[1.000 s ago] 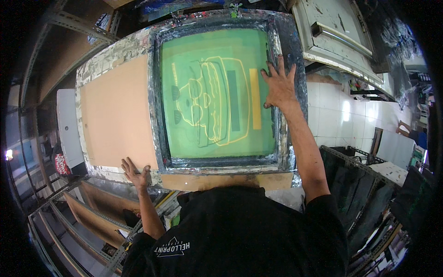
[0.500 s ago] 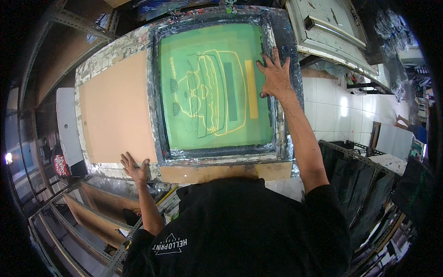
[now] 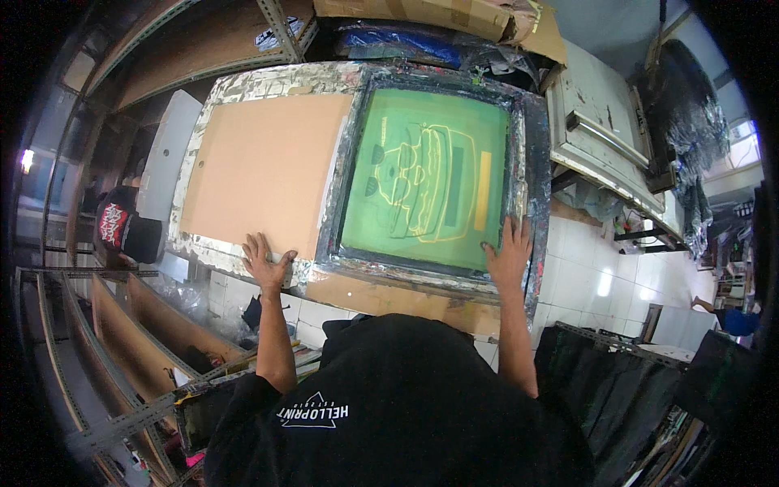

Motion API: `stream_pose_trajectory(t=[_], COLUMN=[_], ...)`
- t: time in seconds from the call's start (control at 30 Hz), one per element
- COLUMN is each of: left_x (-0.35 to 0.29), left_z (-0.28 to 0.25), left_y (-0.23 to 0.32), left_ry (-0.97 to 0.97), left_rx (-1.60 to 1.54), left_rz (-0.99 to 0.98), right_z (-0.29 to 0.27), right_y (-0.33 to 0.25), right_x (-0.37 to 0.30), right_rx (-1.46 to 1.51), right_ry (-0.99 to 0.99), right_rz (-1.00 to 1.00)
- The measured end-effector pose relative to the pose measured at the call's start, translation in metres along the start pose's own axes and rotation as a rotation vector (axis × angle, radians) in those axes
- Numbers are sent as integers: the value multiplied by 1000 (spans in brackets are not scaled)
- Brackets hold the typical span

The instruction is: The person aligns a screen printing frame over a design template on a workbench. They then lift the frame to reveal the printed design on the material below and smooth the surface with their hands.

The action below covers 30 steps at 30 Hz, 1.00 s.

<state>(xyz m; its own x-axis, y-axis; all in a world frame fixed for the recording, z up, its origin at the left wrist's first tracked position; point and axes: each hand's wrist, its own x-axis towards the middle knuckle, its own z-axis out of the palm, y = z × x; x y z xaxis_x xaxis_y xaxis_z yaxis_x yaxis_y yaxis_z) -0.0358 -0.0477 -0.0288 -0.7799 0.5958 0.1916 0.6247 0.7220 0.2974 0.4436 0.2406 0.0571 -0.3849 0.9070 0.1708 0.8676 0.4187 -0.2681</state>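
Observation:
A printing screen (image 3: 381, 219) with green mesh in a dark, paint-stained frame lies on the right part of the worktable (image 3: 231, 85). Yellow outlines of a drawing and a yellow bar show in its mesh. Left of it lies a flat tan board (image 3: 260, 170). My left hand (image 3: 266, 261) rests with fingers spread at the board's near edge. My right hand (image 3: 509, 250) lies with fingers apart on the near right corner of the screen's frame. Neither hand holds anything.
A white cabinet (image 3: 600, 122) with a long handle stands at the back right. Behind the table is a cardboard box (image 3: 422, 18). A black cap (image 3: 128, 226) sits at the left. Wooden shelves (image 3: 122, 316) fill the near left, and white floor tiles (image 3: 580, 268) show at right.
My right hand has slid toward me along the screen's right side to its near corner. My left hand stays at the board's near edge. The view has shifted, showing more behind the table.

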Motion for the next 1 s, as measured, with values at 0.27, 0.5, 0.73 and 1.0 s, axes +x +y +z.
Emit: stream_pose_trajectory(t=[0.27,0.5,0.73,1.0], left_x=[-7,-13,-34,-80], left_z=[0,1,4,2], left_y=[4,13,15,54], left_ry=[43,57,172,89], left_rx=[-9,47,-37,-271], left_rz=[4,-17,-98,-139], right_z=[-1,7,12,-4], right_y=[8,20,19,13], right_x=[-73,-76,-76,-81], right_rx=[154,161,202,157], right_ry=[84,101,27,-89], right_rz=[-28,-65,-62,-1])
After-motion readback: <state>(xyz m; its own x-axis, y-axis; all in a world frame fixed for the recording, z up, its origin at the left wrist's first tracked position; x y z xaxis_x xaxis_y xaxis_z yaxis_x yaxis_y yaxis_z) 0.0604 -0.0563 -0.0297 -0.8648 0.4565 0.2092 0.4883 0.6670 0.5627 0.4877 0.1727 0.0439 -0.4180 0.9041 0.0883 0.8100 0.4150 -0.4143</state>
